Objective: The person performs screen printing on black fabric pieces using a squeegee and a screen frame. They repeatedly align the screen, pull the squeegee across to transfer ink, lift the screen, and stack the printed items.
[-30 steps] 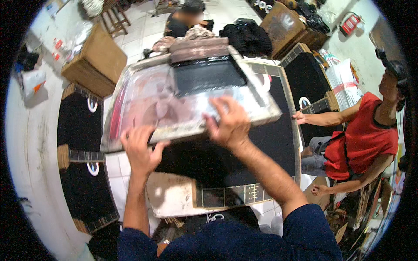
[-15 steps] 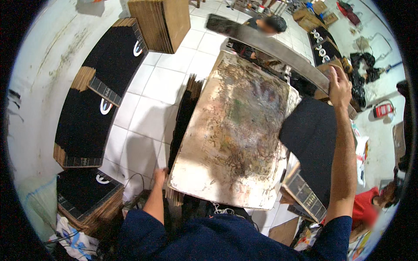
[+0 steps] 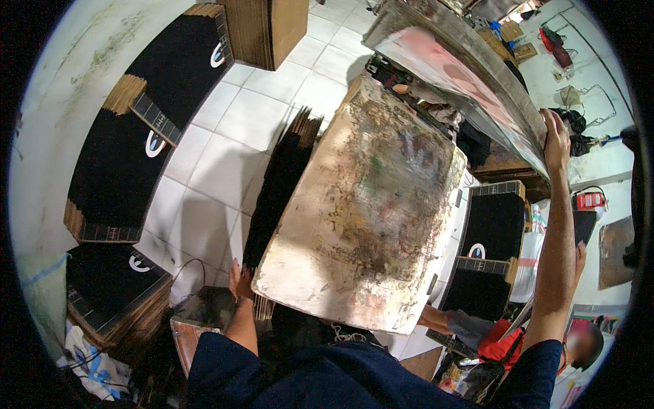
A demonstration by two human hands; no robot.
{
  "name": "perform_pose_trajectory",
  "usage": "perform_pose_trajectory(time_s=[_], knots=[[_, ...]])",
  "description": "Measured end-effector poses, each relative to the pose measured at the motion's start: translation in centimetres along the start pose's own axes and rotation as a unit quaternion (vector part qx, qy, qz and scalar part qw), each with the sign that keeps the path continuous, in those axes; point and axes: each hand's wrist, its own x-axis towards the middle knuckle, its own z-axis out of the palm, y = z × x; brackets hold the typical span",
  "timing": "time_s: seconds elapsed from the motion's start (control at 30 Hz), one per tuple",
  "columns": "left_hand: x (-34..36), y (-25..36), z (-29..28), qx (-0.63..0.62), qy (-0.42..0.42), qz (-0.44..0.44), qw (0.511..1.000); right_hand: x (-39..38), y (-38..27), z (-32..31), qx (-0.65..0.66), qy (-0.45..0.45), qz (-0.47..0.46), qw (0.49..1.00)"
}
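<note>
My right hand (image 3: 556, 140) is closed round the wooden edge of a screen-printing frame (image 3: 507, 88), which stands tilted up over the far right. Its underside shows pale mesh with pinkish-red patches. Below it lies a board (image 3: 306, 245) with a cream edge and a dark, paint-stained middle; nothing lies on top. My left hand (image 3: 240, 281) is at the board's near left corner, by the lower end of a stack of black sheets (image 3: 276, 187). Its fingers look stretched along the stack, partly hidden; I see nothing held in them.
Rows of overlapping black printed sheets (image 3: 102, 180) lie along the left wall, with a brown stack (image 3: 266, 34) behind. More black sheets (image 3: 494, 221) lie right of the board. A co-worker in red (image 3: 501, 344) is at lower right, one hand (image 3: 434, 318) close to the board.
The frame has tilted higher, revealing its mesh underside. My left hand has opened out against the black stack. The loose black sheet beside the board's right edge has gone from there.
</note>
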Motion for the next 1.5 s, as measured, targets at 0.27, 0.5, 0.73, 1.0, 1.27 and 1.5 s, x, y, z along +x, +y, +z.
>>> perform_pose_trajectory(time_s=[0.27,0.5,0.73,1.0,1.27,1.5], knots=[[8.3,7.2,-7.1,0.181,0.144,0.028,0.972,1.2,-0.9,-0.1,-0.056,0.018,0.06,0.996],[7.7,18.8,-35.0,0.243,0.256,0.022,0.935,2.2,-2.7,-0.3,-0.1,-0.015,0.095,0.99],[-7.3,20.1,-67.4,0.174,0.332,0.059,0.925,3.9,-2.9,-0.6,-0.072,-0.011,0.063,0.995],[-16.3,11.1,-64.5,-0.212,0.371,-0.068,0.902,2.5,-3.5,-1.2,-0.06,-0.037,0.052,0.996],[-9.6,6.1,-38.8,-0.26,0.248,-0.077,0.93,0.8,-4.4,-1.1,-0.083,-0.043,0.102,0.99],[1.9,7.2,-24.3,-0.244,0.024,-0.041,0.969,-1.4,-4.4,-0.3,-0.094,0.004,0.098,0.991]])
